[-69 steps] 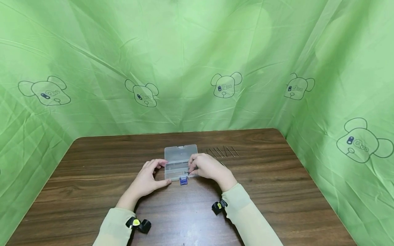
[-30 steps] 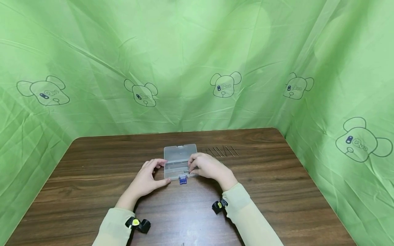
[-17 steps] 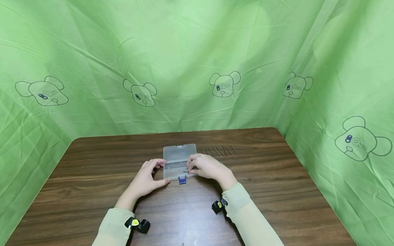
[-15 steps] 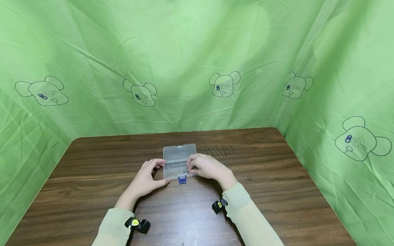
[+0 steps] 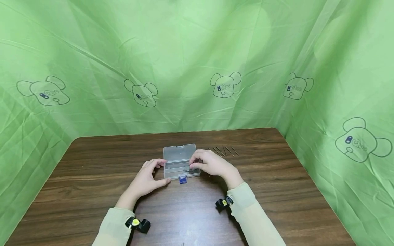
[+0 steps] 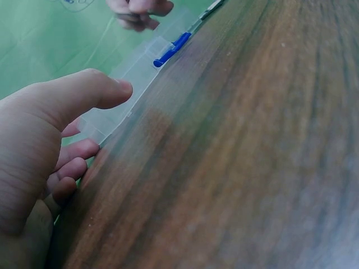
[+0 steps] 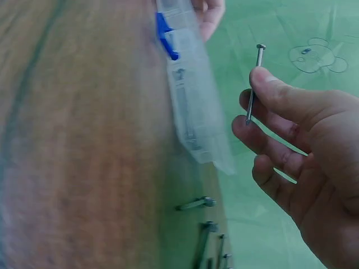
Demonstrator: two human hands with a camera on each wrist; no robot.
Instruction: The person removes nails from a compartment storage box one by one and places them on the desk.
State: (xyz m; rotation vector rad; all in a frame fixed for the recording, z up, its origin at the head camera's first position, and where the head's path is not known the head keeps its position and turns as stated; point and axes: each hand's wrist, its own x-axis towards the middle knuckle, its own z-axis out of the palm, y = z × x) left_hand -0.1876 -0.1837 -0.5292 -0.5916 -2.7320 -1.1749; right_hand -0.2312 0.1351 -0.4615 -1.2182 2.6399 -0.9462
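A clear plastic storage box (image 5: 176, 166) lies with its lid raised at the back and a blue latch (image 5: 183, 179) at the front. My left hand (image 5: 147, 177) holds its left end, thumb at the front corner and fingers behind. Between thumb and fingertips my right hand (image 5: 212, 163) pinches a steel nail (image 7: 256, 78), head up in the right wrist view, over the box's right part. Through the wall of the front right compartment, more nails (image 7: 188, 109) show lying lengthwise. Loose nails (image 5: 226, 151) lie in a row on the table to the right, partly hidden by the right hand.
The brown wooden table (image 5: 92, 171) carries the box near its far edge. Green cloth (image 5: 184, 68) with bear-head drawings hangs behind and at both sides. A black camera sits on each wrist, over pale sleeves (image 5: 246, 201).
My right hand has risen out of the front right compartment and shifted back and right, uncovering the box's right front corner and the nails inside. The left hand stays at the box's left end.
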